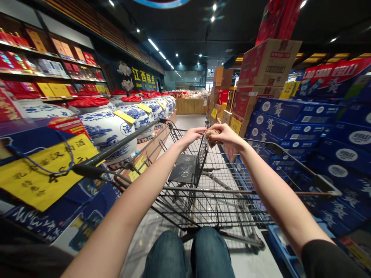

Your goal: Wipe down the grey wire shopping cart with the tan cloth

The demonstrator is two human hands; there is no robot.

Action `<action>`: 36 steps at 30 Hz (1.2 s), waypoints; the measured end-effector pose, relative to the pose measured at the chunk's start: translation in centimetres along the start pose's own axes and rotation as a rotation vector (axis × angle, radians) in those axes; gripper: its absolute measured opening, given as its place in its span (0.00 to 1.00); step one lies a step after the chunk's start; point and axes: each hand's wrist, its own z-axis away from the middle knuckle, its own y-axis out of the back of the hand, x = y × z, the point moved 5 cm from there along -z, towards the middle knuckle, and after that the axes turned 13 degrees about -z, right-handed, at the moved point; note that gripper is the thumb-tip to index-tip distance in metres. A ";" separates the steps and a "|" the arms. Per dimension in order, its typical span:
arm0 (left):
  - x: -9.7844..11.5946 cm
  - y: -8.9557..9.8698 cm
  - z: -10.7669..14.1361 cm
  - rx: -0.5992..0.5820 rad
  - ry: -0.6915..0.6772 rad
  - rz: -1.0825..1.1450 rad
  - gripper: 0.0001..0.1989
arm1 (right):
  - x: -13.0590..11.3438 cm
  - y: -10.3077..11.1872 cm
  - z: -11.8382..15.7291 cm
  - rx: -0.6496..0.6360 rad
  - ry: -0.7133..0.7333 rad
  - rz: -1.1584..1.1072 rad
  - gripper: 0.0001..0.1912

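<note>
Both my hands meet above the far end of a wire shopping cart [216, 190]. My right hand [227, 135] grips a small brown bundle [212, 137], whose material is hard to make out. My left hand [191, 136] reaches in from the other side, its fingertips at the bundle's edge, and I cannot tell whether they grasp it. A black panel [184, 168] is attached to the cart's folding wire seat, below my left hand. My jeans-covered knees [188, 255] show at the bottom of the view, beyond the cart's near side.
Large blue-and-white porcelain jars [106, 133] with red cloth covers line the left of the aisle, below shelves [52, 73] of red and yellow boxes. Stacked cartons [268, 63] and blue cases [278, 110] stand to the right. A wooden counter [189, 106] stands far ahead.
</note>
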 end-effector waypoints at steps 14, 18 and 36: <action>0.1 0.1 0.0 0.014 -0.019 -0.010 0.26 | -1.9 -1.7 1.0 -0.358 -0.027 -0.016 0.16; -0.5 0.2 -0.1 0.006 0.027 -0.005 0.26 | -2.4 -1.3 1.0 -0.272 -0.010 0.014 0.17; -0.9 0.4 0.0 0.014 0.054 -0.039 0.26 | -2.9 -2.8 1.5 -0.349 -0.029 0.019 0.19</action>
